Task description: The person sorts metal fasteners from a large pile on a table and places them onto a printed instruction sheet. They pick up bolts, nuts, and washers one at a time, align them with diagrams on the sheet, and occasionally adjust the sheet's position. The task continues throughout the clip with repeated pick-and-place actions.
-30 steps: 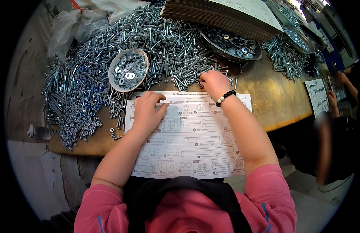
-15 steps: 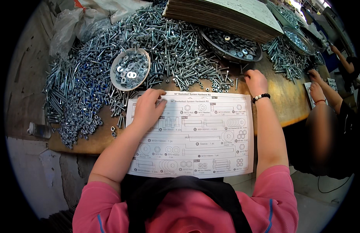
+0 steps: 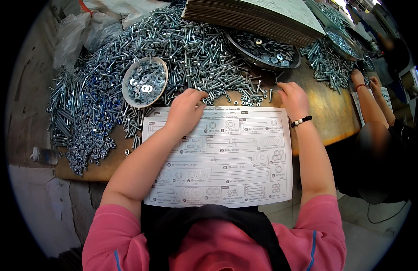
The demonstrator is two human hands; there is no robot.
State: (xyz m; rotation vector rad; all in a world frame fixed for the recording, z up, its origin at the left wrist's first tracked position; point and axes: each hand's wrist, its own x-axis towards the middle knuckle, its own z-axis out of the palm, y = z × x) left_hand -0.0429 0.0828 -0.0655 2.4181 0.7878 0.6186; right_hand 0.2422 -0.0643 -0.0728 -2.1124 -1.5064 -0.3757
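A printed sheet (image 3: 218, 174) with line drawings of fasteners lies across the bench's front edge, its lower part overhanging. My left hand (image 3: 185, 110) is over its upper left, thumb and forefinger apart, fingertips close to loose hex nuts (image 3: 211, 102) at the pile's near edge. Nothing shows between them. Beyond the sheet's upper right corner is my right hand (image 3: 293, 100), fingers bent and thumb apart from the forefinger. A single bolt (image 3: 276, 77) is at its fingertips, without a visible grip. Another bolt (image 3: 270, 95) lies just left of that hand.
A large heap of bolts (image 3: 186, 49) spreads behind the sheet. A white bowl of washers (image 3: 165, 83) sits in it. A metal bowl (image 3: 245, 58) holds dark and silver washers below a cardboard stack (image 3: 254, 20). Another person's hands (image 3: 358, 79) work at the right.
My left hand has moved right and away from me, off the sheet's left side toward the nuts. My right hand has stayed near the same bolt. The view has shifted slightly.
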